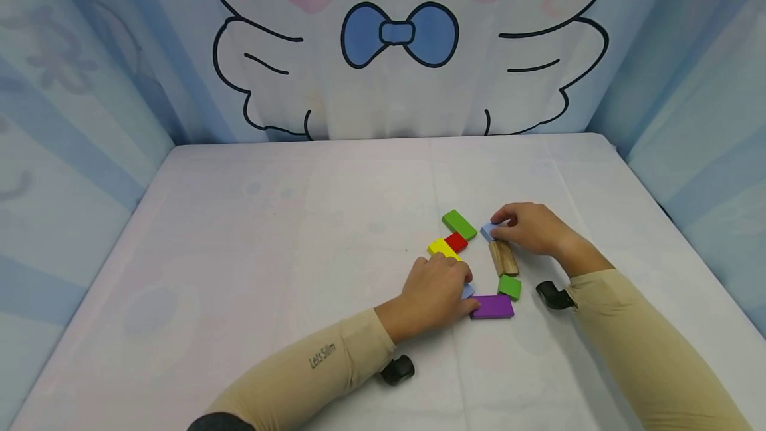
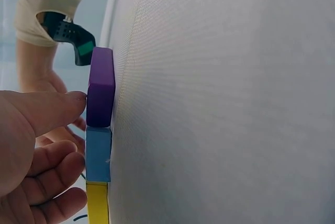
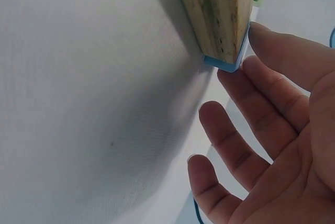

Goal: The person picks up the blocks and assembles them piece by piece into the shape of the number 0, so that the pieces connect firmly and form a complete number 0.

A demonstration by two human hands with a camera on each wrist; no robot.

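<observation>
Small coloured blocks lie in a rough ring on the white cloth. At its far right my right hand pinches a light blue block between thumb and fingers, against the end of a wooden block. My left hand rests over the ring's near left side. Its thumb touches the purple block, while the other fingers lie loosely bent by a second blue block and the yellow block. In the head view, that hand partly covers this blue block.
A green block and a red block form the ring's far left part. Between the wooden and purple blocks sits a smaller green block. Patterned curtains border the table at the back and sides.
</observation>
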